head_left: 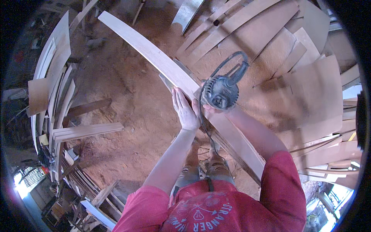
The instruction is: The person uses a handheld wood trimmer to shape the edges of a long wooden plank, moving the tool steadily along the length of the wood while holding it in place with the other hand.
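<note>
A long pale wooden board (154, 58) runs slantwise from the far left toward my right side. On top of it, near the middle, sits a dusty dark power tool (221, 92) with a round, vented housing and a curved handle. My right hand (211, 109) grips the tool's near side, its fingers partly hidden by the housing. Beside it, my left hand (186, 112) lies against the board's left edge, fingers stretched out. The tool's dark cord (208, 133) hangs down past my hands.
Wide brown sheets (305, 100) lean and lie at the right. Stacked boards and strips (58, 104) line the left, with a short stack of planks (89, 131) jutting inward. The reddish-brown floor (127, 89) is dusty. Scrap wood (104, 197) lies at the near left.
</note>
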The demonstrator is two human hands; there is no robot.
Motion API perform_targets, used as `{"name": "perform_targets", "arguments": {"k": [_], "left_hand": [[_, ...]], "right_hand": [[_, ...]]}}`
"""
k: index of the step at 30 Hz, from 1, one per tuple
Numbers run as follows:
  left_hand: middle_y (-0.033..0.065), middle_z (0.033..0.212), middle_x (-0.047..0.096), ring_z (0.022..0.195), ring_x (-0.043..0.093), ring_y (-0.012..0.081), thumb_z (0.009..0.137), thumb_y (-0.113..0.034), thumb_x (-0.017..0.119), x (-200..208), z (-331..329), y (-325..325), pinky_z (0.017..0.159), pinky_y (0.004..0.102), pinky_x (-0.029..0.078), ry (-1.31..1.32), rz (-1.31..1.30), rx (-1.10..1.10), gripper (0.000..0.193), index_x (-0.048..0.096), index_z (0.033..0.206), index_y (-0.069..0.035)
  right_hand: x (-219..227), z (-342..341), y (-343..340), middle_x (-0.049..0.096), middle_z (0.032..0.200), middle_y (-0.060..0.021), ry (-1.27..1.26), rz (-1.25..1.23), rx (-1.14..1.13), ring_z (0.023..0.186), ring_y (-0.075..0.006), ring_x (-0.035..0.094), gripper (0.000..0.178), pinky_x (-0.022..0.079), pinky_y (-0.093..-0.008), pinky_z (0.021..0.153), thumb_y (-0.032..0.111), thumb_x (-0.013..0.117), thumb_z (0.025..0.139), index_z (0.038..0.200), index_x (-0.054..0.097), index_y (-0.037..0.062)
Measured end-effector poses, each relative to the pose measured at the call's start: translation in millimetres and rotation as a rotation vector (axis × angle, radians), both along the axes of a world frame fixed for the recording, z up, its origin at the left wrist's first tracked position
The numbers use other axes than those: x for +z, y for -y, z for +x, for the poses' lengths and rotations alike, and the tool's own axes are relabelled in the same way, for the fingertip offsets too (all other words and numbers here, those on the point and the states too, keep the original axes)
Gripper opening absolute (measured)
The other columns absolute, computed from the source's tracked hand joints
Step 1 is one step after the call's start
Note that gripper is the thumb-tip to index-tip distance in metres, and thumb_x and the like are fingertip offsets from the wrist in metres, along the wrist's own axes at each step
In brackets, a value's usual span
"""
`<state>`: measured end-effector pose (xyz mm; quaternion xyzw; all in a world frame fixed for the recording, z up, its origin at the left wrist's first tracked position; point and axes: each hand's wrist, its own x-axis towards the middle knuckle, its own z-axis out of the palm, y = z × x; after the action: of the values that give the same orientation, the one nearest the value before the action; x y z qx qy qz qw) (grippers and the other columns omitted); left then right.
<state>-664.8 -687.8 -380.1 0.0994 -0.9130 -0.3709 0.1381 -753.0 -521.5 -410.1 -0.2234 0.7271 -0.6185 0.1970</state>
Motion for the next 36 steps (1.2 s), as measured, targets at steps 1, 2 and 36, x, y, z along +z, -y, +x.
{"name": "perform_targets", "arguments": {"k": [1,2,36], "left_hand": [[0.0360,0.173,0.025,0.162,0.021,0.0523,0.111,-0.026,0.051,0,-1,-2,0.134,0.0564,0.018,0.009,0.013,-0.001,0.076,0.019,0.167,0.015],[0.0360,0.173,0.025,0.162,0.021,0.0523,0.111,-0.026,0.051,0,-3,-6,0.134,0.0564,0.018,0.008,0.024,-0.011,0.076,0.019,0.167,0.015],[0.0274,0.135,0.063,0.124,0.058,0.0440,0.102,-0.022,0.064,-1,-41,14,0.108,0.0602,0.039,-0.034,0.181,0.505,0.048,0.055,0.143,0.002]], "right_hand": [[-7,0,-1,0.073,0.128,-0.0031,0.203,-0.283,-0.087,0.120,-0.0194,0.069,0.058,0.053,-0.0421,0.111,0.034,0.086,0.084,0.134,0.065,0.0140],[-18,0,-6,0.073,0.127,-0.0039,0.359,-0.544,-0.177,0.116,-0.0203,0.070,0.060,0.054,-0.0425,0.109,0.031,0.089,0.083,0.134,0.065,0.0132],[65,-79,91,0.082,0.109,-0.0052,-0.247,-0.265,-0.258,0.099,-0.0203,0.079,0.059,0.063,-0.0380,0.092,0.038,0.098,0.072,0.118,0.076,0.0084]]}}
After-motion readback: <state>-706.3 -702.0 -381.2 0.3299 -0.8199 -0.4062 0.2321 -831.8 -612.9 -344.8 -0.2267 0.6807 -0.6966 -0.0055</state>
